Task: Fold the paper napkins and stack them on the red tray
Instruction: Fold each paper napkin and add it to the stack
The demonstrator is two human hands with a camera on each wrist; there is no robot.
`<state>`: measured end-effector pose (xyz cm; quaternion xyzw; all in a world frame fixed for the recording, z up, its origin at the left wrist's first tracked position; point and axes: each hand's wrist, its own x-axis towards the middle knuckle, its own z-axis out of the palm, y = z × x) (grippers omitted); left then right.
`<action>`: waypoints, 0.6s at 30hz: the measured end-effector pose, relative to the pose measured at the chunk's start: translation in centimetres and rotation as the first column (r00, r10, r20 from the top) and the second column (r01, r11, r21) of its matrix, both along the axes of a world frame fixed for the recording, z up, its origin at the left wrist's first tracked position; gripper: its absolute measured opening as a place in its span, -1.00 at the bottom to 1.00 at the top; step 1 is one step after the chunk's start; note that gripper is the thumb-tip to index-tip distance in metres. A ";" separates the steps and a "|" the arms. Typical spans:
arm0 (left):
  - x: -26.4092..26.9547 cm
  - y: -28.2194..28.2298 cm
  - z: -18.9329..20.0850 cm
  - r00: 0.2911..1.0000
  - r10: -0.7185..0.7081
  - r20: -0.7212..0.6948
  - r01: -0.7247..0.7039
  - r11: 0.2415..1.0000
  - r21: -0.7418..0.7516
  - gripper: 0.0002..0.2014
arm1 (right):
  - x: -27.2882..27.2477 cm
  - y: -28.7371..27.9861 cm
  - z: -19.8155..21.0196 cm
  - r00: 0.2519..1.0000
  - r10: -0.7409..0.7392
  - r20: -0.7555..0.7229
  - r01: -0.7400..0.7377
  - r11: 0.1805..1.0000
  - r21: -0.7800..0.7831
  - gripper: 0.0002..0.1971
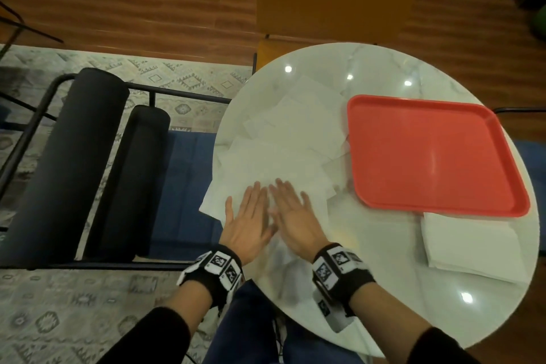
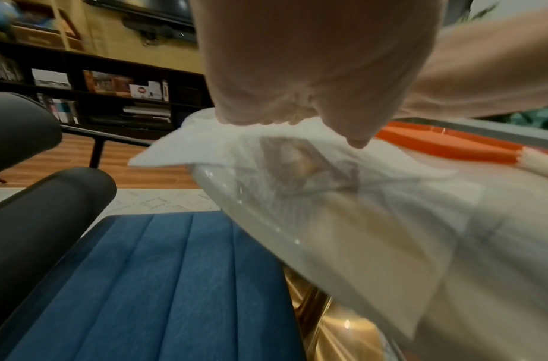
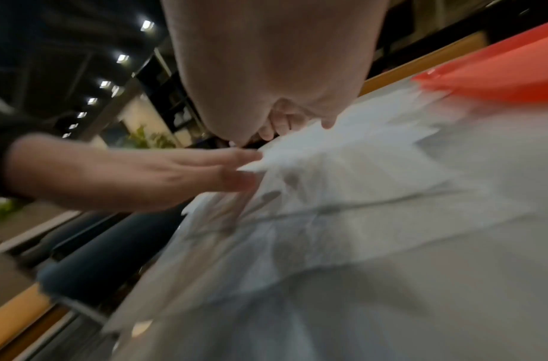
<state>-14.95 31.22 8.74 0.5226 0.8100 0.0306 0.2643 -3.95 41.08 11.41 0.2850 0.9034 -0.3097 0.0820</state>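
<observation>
Both hands lie flat, side by side, on the nearest napkin point(image 1: 266, 177) at the table's point(image 1: 384, 289) near-left edge: the left hand point(image 1: 246, 220) and the right hand point(image 1: 295, 217) have their fingers straight and spread, palms down, gripping nothing, only pressing the sheet. That napkin is the top one of a loose, overlapping spread of white napkins point(image 1: 298, 127) that runs from the hands up toward the far side of the table, just left of the tray point(image 1: 437, 154). The tray is bare; nothing has been stacked on it yet. A small pile point(image 1: 469, 245) of white sheets sits on the table touching the tray's near rim (whether these are already folded I cannot tell). The step in hand looks like smoothing or flattening one napkin before or during a fold, so the task seems to be near its start. In the wrist views the napkin's left corner point(image 2: 149, 156) hangs out past the table edge, and the sheets under the palms are blurred. The next move likely calls for pinching one edge or corner of the top sheet alone, lifting it clear of the ones below, and bringing it over to meet the opposite edge while the other hand pins the sheet. The thin layers may cling together, so the pinch should take one only.
</observation>
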 end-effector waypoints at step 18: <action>0.9 -0.7 -3.8 0.998 0.046 -0.040 -0.042 0.996 0.081 -0.11 | 7.2 3.2 -3.7 0.957 -0.150 0.247 0.109 0.979 0.173 -0.33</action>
